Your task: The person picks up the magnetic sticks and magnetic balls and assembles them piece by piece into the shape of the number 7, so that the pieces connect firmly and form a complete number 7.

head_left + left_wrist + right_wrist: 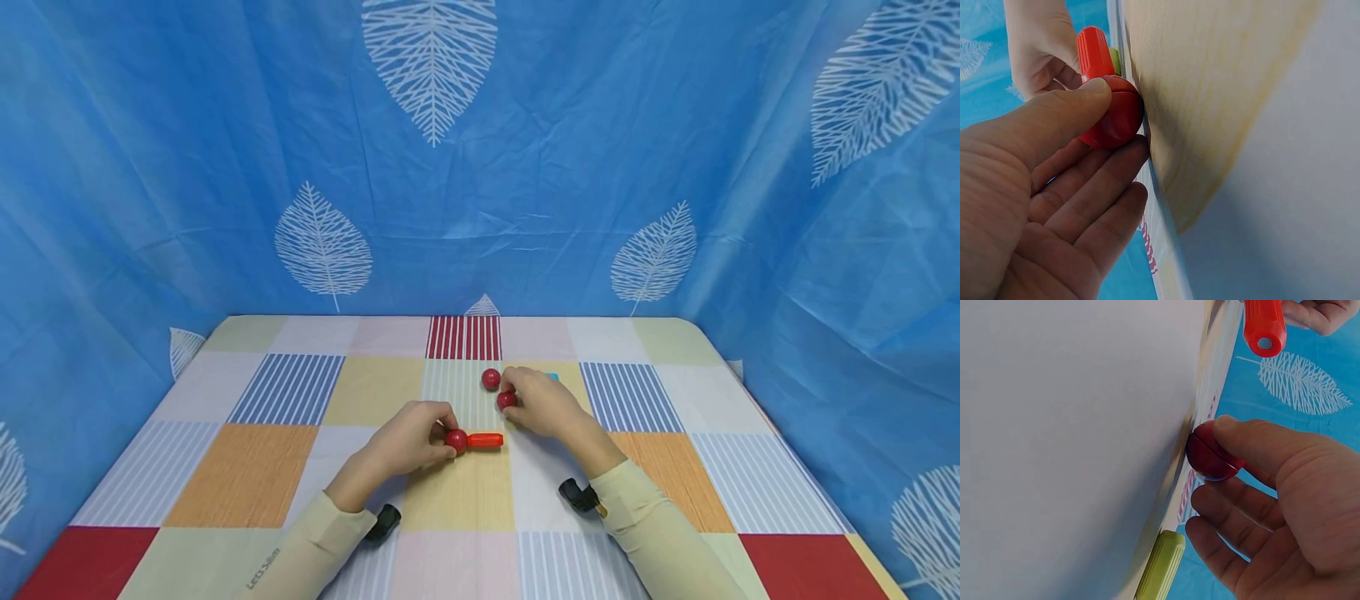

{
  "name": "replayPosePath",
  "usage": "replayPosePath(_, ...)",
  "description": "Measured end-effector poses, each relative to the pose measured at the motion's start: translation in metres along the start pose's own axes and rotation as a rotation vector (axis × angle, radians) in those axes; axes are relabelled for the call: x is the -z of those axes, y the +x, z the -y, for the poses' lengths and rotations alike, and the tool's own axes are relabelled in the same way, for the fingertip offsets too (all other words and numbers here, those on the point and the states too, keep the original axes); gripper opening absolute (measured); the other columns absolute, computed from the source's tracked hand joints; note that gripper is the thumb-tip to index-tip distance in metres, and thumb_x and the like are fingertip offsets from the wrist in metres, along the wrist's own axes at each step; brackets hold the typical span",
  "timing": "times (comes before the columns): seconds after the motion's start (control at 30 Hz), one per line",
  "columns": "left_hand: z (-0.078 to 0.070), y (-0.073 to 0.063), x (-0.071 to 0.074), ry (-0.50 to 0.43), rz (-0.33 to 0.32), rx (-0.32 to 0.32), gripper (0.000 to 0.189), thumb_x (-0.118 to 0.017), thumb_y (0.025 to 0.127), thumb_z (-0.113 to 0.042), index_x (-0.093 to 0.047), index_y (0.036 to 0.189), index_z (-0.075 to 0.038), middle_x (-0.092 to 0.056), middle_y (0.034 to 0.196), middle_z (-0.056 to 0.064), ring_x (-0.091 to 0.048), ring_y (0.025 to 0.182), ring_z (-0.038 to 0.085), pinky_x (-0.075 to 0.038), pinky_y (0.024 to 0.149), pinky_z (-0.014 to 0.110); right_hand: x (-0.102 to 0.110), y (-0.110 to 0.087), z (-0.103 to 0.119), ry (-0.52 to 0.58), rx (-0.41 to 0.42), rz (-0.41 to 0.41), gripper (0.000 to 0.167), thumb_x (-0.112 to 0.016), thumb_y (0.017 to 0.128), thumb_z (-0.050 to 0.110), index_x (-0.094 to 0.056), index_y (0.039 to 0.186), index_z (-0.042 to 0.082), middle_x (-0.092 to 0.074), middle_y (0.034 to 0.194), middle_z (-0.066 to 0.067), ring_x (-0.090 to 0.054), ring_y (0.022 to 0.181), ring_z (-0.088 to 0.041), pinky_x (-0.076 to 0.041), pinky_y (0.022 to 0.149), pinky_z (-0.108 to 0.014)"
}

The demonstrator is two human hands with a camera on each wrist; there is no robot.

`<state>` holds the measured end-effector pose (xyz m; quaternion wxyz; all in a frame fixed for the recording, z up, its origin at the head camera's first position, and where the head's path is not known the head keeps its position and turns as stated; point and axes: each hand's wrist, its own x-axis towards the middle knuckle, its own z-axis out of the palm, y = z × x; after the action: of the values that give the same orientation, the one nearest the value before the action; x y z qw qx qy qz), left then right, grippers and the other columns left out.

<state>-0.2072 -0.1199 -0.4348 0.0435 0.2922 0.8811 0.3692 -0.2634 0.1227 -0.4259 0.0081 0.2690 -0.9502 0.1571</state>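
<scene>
My left hand [420, 435] pinches the round head of a small red maraca [483, 441] between thumb and fingers. Its ribbed orange-red handle points right, toward the other hand, and the seamed head rests at the tabletop in the left wrist view. Farther back, my right hand [542, 402] has thumb and fingertips on a dark red seamed ball [1213, 453] like the maraca's head; whether it carries a handle is hidden. Just beyond sits another red ball [491, 379]. A yellow-green ribbed handle [1161, 565] lies near the right fingers.
A bit of something blue [552, 377] shows behind the right hand, mostly covered. The patchwork cloth [273, 467] covers the table. Blue curtains [525, 167] with white leaf prints stand behind and at both sides.
</scene>
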Motion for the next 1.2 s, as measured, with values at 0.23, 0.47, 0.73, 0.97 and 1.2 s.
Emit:
replayPosePath(0.23, 0.000, -0.001, 0.000, 0.004, 0.000, 0.010, 0.022, -0.081, 0.077, -0.002, -0.064, 0.091, -0.007, -0.067, 0.091, 0.001, -0.068, 0.081, 0.011, -0.054, 0.071, 0.024, 0.002, -0.009, 0.000, -0.057, 0.028, 0.010, 0.033, -0.078, 0.082, 0.019, -0.066, 0.112, 0.015, -0.058, 0.094, 0.004, -0.051, 0.076, -0.011, -0.047, 0.070, -0.028)
replayPosePath(0.47, -0.002, -0.001, 0.000, 0.018, 0.000, 0.009, 0.022, -0.081, 0.078, -0.003, -0.064, 0.091, -0.007, -0.067, 0.091, 0.001, -0.068, 0.081, 0.011, -0.054, 0.071, 0.025, 0.006, -0.019, 0.004, -0.057, 0.046, 0.018, 0.028, -0.079, 0.081, 0.021, -0.067, 0.105, 0.016, -0.057, 0.090, 0.006, -0.050, 0.076, -0.009, -0.047, 0.067, -0.027)
replayPosePath(0.73, -0.003, -0.001, -0.001, 0.057, 0.000, 0.025, 0.022, -0.081, 0.078, -0.006, -0.064, 0.091, -0.010, -0.066, 0.088, -0.003, -0.066, 0.080, 0.009, -0.053, 0.073, 0.023, 0.007, -0.029, 0.009, -0.103, 0.057, 0.033, 0.026, -0.079, 0.080, 0.022, -0.068, 0.103, 0.017, -0.055, 0.088, 0.008, -0.049, 0.074, -0.007, -0.046, 0.066, -0.024)
replayPosePath(0.97, -0.003, -0.001, -0.001, 0.075, -0.003, 0.016, 0.022, -0.082, 0.078, -0.007, -0.064, 0.090, -0.011, -0.066, 0.087, -0.004, -0.065, 0.079, 0.008, -0.053, 0.073, 0.025, 0.008, -0.036, 0.011, -0.104, 0.059, 0.052, 0.026, -0.079, 0.080, 0.023, -0.067, 0.103, 0.018, -0.055, 0.089, 0.008, -0.049, 0.072, -0.007, -0.045, 0.064, -0.024)
replayPosePath(1.2, -0.004, -0.001, -0.001, 0.078, 0.001, 0.022, 0.022, -0.082, 0.078, -0.007, -0.064, 0.090, -0.011, -0.065, 0.087, -0.004, -0.064, 0.080, 0.009, -0.053, 0.074, 0.027, 0.008, -0.044, 0.010, -0.112, 0.068, 0.053, 0.027, -0.080, 0.080, 0.024, -0.067, 0.103, 0.019, -0.055, 0.091, 0.009, -0.050, 0.074, -0.006, -0.046, 0.066, -0.024)
